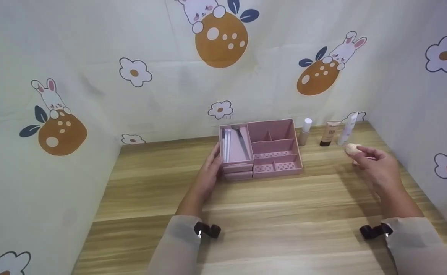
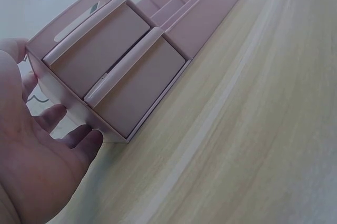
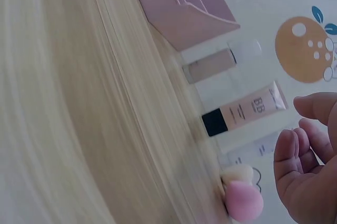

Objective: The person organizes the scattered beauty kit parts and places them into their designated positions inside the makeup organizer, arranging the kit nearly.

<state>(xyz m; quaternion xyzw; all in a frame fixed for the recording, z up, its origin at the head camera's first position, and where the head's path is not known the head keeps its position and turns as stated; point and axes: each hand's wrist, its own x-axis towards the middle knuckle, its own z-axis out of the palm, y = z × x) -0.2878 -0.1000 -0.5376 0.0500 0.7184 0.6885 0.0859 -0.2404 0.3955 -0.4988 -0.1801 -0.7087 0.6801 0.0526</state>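
My left hand [image 1: 209, 168] rests against the left side of a pink desktop organizer [image 1: 277, 146], fingertips on its side wall. Makeup brushes [image 1: 240, 139] lie in the top tray, above two drawers [image 2: 145, 84]. On the right, my right hand [image 1: 383, 170] is beside a beige makeup sponge [image 1: 351, 149] and a pink makeup sponge [image 3: 244, 201]. Its fingers are loosely curved, with a gap between thumb and fingers and nothing held in the right wrist view. The sponges sit below those fingers, next to a white tube [image 1: 348, 130].
Between organizer and white tube stand a white-capped bottle [image 1: 305, 132] and a BB cream tube [image 1: 329, 133] on its black cap. The wooden table [image 1: 284, 217] meets a patterned cloth [image 1: 170, 103] at the back and both sides.
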